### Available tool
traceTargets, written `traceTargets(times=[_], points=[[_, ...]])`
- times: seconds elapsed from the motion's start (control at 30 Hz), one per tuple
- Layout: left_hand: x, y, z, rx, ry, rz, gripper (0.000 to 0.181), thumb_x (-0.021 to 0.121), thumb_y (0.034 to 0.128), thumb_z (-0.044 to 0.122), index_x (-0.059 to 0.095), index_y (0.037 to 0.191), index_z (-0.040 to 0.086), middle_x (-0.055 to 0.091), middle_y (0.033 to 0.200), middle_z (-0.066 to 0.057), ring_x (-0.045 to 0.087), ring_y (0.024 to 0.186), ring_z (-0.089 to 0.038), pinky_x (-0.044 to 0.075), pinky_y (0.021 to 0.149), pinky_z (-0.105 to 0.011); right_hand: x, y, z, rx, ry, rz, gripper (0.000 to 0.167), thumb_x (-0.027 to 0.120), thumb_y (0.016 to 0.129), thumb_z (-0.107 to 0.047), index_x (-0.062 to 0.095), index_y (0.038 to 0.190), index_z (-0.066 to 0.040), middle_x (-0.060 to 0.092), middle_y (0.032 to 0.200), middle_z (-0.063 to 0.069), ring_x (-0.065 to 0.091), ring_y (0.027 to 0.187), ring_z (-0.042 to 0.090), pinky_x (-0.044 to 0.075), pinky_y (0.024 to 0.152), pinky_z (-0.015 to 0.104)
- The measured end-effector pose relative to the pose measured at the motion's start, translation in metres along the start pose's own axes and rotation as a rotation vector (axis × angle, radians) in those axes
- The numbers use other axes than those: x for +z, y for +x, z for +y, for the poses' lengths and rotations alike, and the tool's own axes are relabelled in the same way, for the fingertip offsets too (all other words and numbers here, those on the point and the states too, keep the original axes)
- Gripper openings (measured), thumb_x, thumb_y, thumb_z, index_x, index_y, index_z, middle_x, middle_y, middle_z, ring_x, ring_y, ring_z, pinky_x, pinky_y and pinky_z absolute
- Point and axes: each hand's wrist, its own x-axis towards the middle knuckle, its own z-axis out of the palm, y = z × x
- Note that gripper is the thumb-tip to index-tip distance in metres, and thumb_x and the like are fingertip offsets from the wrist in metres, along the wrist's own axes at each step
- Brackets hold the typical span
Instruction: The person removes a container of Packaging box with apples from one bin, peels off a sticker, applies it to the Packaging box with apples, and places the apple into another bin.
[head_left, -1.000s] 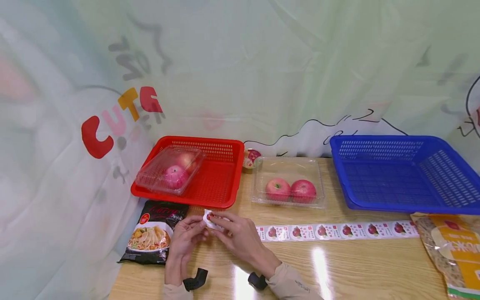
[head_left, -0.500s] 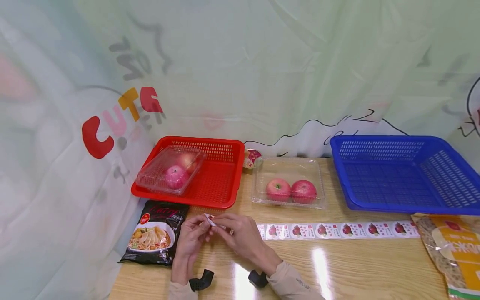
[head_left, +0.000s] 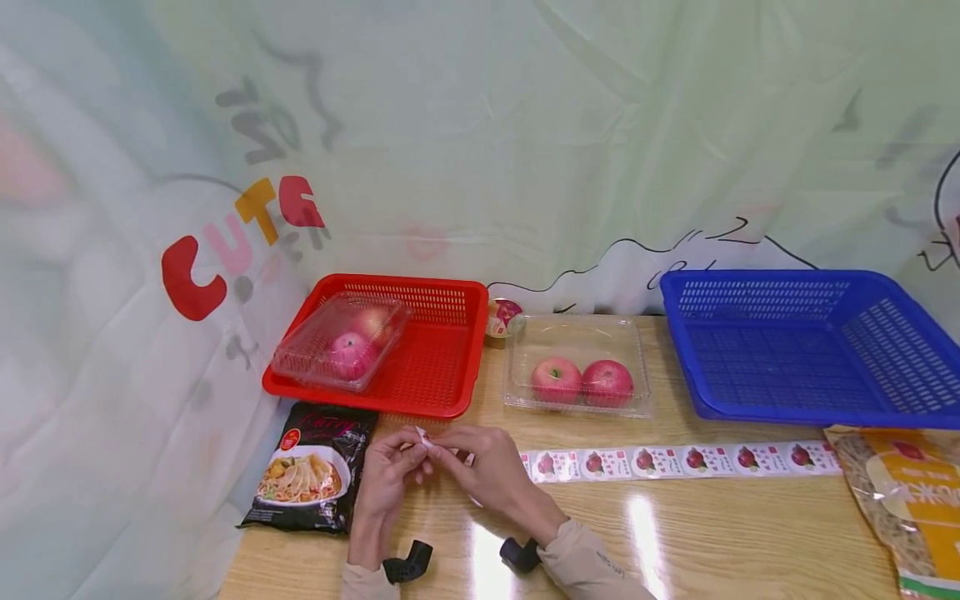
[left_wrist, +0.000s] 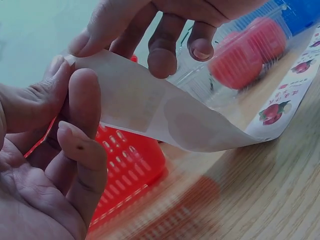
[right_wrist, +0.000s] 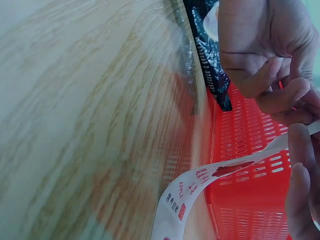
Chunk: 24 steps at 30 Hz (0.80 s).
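I read the step in hand as freeing a label at the end of the label strip (head_left: 660, 462). That end is raised in front of the red basket (head_left: 431, 367), which sits at the table (head_left: 712, 533)'s back left corner; the rest runs rightward to the orange bag (head_left: 915, 508). I have the left hand (head_left: 385, 473) pinching the tip, the right hand (head_left: 486, 468) pinching beside it. The left forearm points straight away; the right slants in leftward. Fingertips crowd my view, so I can't tell whether a label's corner is free. Next, I'd judge, calls for a steady left pinch and a slow right-hand peel.
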Motion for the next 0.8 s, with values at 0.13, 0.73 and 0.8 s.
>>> traceTargets(times=[0.13, 0.73, 0.8], points=[[-0.0003, -0.0001, -0.0009, 0.009, 0.004, 0.002, 0.029, 0.065, 0.0976, -0.008, 0.075, 0.095, 0.018, 0.065, 0.095, 0.008, 0.069, 0.068, -0.004, 0.049, 0.054, -0.013, 0.0009, -0.0005, 0.0011, 0.022, 0.024, 0.004, 0.010, 0.076, 0.098, -0.014, 0.084, 0.103, -0.010, 0.082, 0.102, 0.002, 0.068, 0.074, -0.001, 0.060, 0.062, 0.026], [-0.0026, -0.0018, -0.0001, -0.017, 0.028, 0.011, 0.027, 0.066, 0.0965, -0.008, 0.074, 0.092, 0.018, 0.063, 0.097, 0.006, 0.070, 0.067, -0.005, 0.049, 0.054, -0.015, 0.0046, -0.0026, 0.0046, 0.097, 0.078, 0.059, 0.007, 0.078, 0.094, -0.009, 0.085, 0.095, -0.008, 0.082, 0.091, 0.003, 0.064, 0.067, -0.002, 0.054, 0.060, 0.016], [-0.0032, -0.0019, -0.0001, -0.019, 0.030, 0.013, 0.028, 0.066, 0.0965, -0.008, 0.074, 0.092, 0.018, 0.063, 0.098, 0.006, 0.070, 0.067, -0.005, 0.050, 0.054, -0.015, 0.0055, -0.0028, 0.0060, 0.090, 0.059, 0.076, 0.006, 0.079, 0.094, -0.008, 0.085, 0.094, -0.007, 0.082, 0.089, 0.003, 0.065, 0.067, -0.001, 0.055, 0.059, 0.018]])
